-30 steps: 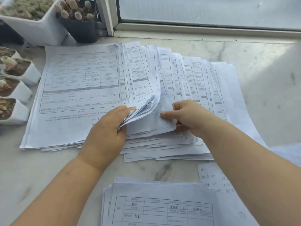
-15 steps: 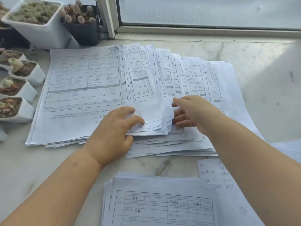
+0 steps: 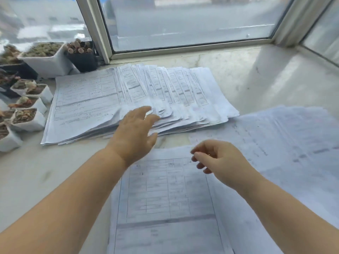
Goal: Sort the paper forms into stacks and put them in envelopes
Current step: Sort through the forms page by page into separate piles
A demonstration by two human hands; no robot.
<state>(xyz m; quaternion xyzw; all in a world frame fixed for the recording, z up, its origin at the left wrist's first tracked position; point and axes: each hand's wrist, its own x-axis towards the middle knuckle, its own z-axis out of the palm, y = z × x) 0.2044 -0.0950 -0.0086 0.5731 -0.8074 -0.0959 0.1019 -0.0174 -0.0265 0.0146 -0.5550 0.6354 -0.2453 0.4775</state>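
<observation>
Marble sill under a window. Fanned stack of forms lies at the far left-centre, sheets overlapping and stepped off to the right, near edges curled and lifted.

Left hand reaches over the near edge of that fan; fingers straight and spread, holding nothing. Tips look to be at or just above the curled sheet edges (motion blur, contact cannot be told).

Right hand hovers above the near stack of forms, fingers loosely curled, thumb and forefinger close together. No sheet visible between them.

Near stack sits directly in front of the person, top sheet a ruled table form, print too blurred to read. A 3rd spread of sheets lies to the right, overlapping the near stack's right side.

Containers, left edge of the sill:
- 1 large white square pot, filled with low greyish-green clustered plants.
- 1 black pot just right of it, touching, holding several small round-headed stems.
- A row of small white pots down the left side, each with brown soil and a small succulent; nearest ones just beside the fan's left edge.
- Dark pots behind them, contents unclear.
</observation>
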